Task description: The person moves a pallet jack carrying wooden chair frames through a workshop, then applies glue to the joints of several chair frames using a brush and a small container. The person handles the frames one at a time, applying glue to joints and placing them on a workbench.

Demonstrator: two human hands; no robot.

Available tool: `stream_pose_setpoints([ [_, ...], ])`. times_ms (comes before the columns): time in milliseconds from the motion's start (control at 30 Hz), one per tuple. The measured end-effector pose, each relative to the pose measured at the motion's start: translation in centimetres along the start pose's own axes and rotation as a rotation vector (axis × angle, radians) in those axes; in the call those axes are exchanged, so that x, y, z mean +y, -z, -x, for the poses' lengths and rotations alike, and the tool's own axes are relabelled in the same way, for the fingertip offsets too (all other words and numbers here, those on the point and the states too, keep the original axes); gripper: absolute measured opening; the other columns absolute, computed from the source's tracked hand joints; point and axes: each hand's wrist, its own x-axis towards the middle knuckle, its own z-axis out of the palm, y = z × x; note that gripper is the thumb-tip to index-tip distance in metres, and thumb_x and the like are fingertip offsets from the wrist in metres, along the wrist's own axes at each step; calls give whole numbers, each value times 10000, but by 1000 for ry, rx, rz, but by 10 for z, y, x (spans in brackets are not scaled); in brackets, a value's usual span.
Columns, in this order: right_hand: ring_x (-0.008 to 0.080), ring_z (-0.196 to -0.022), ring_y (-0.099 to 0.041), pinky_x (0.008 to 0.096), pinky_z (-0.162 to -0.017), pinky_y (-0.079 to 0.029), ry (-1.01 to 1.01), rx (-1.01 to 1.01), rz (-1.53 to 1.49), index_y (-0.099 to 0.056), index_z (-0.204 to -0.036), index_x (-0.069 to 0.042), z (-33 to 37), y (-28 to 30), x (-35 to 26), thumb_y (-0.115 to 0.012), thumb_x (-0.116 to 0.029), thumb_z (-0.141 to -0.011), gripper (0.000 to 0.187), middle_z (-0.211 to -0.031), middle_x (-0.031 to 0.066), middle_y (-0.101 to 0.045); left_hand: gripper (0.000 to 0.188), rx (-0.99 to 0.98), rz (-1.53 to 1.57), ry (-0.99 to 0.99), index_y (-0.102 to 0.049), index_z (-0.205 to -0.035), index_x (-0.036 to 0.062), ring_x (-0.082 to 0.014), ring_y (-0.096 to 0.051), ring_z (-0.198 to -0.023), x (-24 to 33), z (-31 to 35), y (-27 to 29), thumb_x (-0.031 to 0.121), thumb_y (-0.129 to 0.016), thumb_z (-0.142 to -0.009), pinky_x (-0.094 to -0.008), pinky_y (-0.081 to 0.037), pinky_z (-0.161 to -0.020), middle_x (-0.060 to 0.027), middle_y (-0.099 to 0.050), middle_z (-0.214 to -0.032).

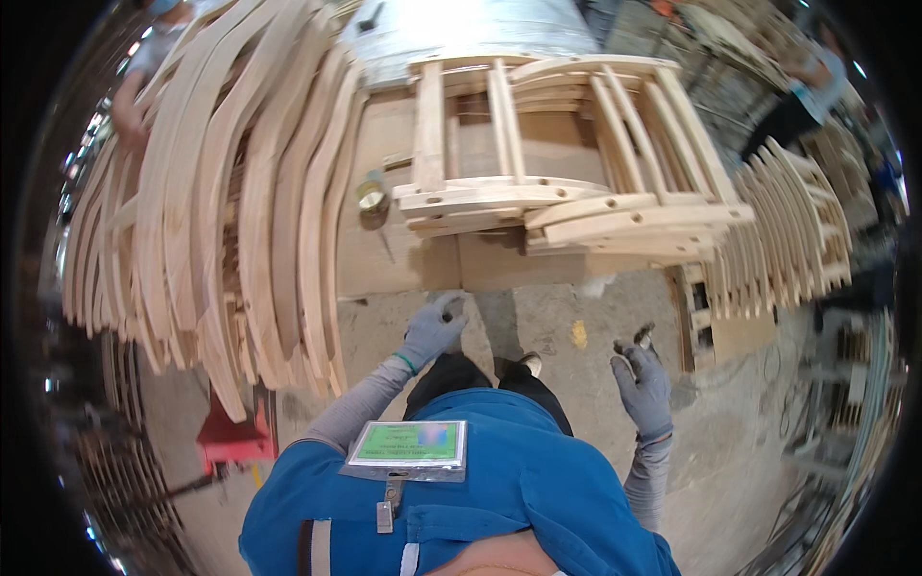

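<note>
Below the workbench's (403, 259) near edge, your left hand (432, 331) and right hand (642, 382) hang loosely curled, holding nothing; the overhanging chair frames (567, 197) could slide if bumped.

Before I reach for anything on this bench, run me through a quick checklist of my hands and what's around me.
1. Left hand gloved and free: ok, grey glove, holds nothing, hovering near the bench edge.
2. Right hand gloved: ok; something small and dark may sit at its fingertips, cannot tell.
3. Stack of ladder-like wooden frames resting flat: ok, though the layers sit slightly offset.
4. Curved wooden slats on the left stable: cannot tell; they overhang the bench edge closely packed.
5. Small round tin out of the way: ok, between slats and frames.
6. Floor underfoot: ok, bare concrete with a small yellow mark.
</note>
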Motion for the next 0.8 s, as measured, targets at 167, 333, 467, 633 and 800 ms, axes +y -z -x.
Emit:
stream_pose_setpoints([
  [167,313,-833,-610,358,-706,-476,239,-194,-122,-602,-970,-2,-95,4,-23,-603,-112,-817,188,-929,154,-631,605,323,-76,144,-502,-1218,75,-380,-526,-997,-52,-29,13,434,-648,-753,-425,-434,-844,-254,-515,-1098],
  [333,309,-839,-611,355,-713,-476,389,-295,-181,-599,-969,-3,-163,-29,-72,-607,-104,-814,185,-939,148,-631,701,354,-151,397,-425,-1278,34,-413,-475,-1096,-92,-88,41,453,-634,-756,-443,-408,-901,-283,-466,-1182],
  [467,304,-865,-603,355,-729,-474,447,-389,-219,-597,-973,-4,-198,-73,-112,-599,-98,-815,184,-959,144,-626,640,356,-192,540,-457,-1212,3,-394,-492,-1098,-138,-137,49,434,-617,-767,-451,-413,-888,-273,-489,-1175],
  [633,303,-891,-587,361,-754,-466,532,-507,-121,-580,-1049,-40,-244,-120,-151,-602,-107,-807,252,-978,136,-615,388,263,16,539,-579,-902,-17,-313,-605,-704,-184,-172,63,356,-599,-799,-403,-488,-644,-176,-609,-794],
  [800,286,-902,-580,364,-764,-467,539,-397,-5,-501,-1228,-98,-287,-166,-183,-606,-79,-784,456,-1012,128,-593,207,-70,863,411,-587,-832,7,-118,-559,-494,-113,-171,139,210,-562,-865,-240,-461,-441,-53,-578,-632],
])
